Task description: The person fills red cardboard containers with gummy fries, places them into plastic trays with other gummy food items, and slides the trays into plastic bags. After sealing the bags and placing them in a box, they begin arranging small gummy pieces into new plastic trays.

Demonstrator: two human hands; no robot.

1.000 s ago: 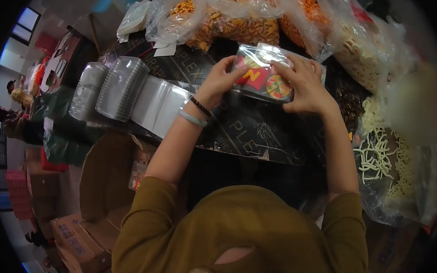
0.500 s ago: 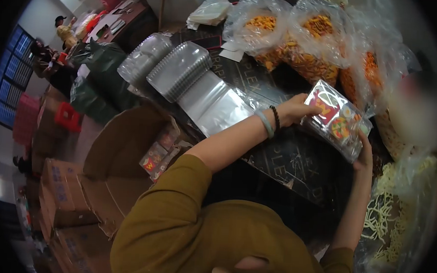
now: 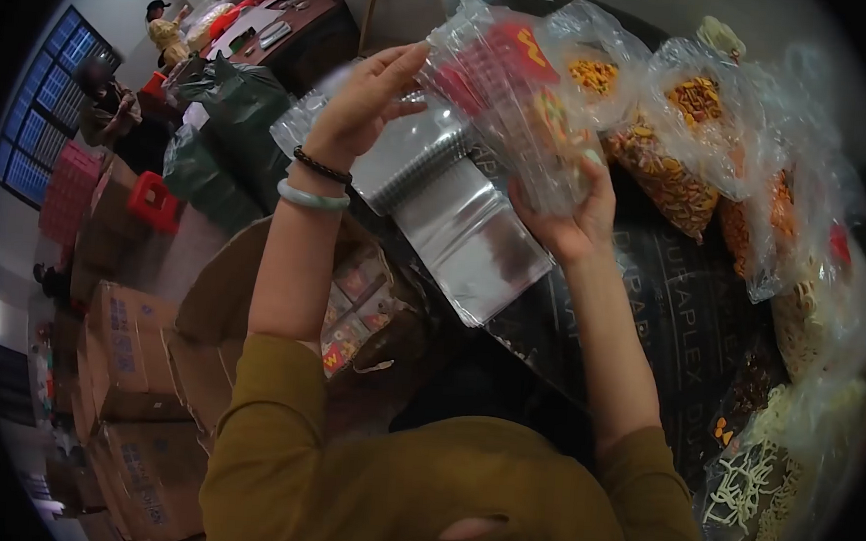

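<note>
Clear plastic packet with red-and-yellow printed label (image 3: 508,102) is up in the air above the dark desk (image 3: 678,315), tilted, between both my hands. My right hand (image 3: 567,214) grips its lower edge, fingers (image 3: 588,161) clenched on the plastic. My left hand (image 3: 364,98) touches the top-left corner, fingers spread, loosely pinching it. Behind it: stack of clear plastic lids (image 3: 415,160), clear bags of orange snacks (image 3: 659,136). Open brown cardboard box (image 3: 224,287) sits lower left.
</note>
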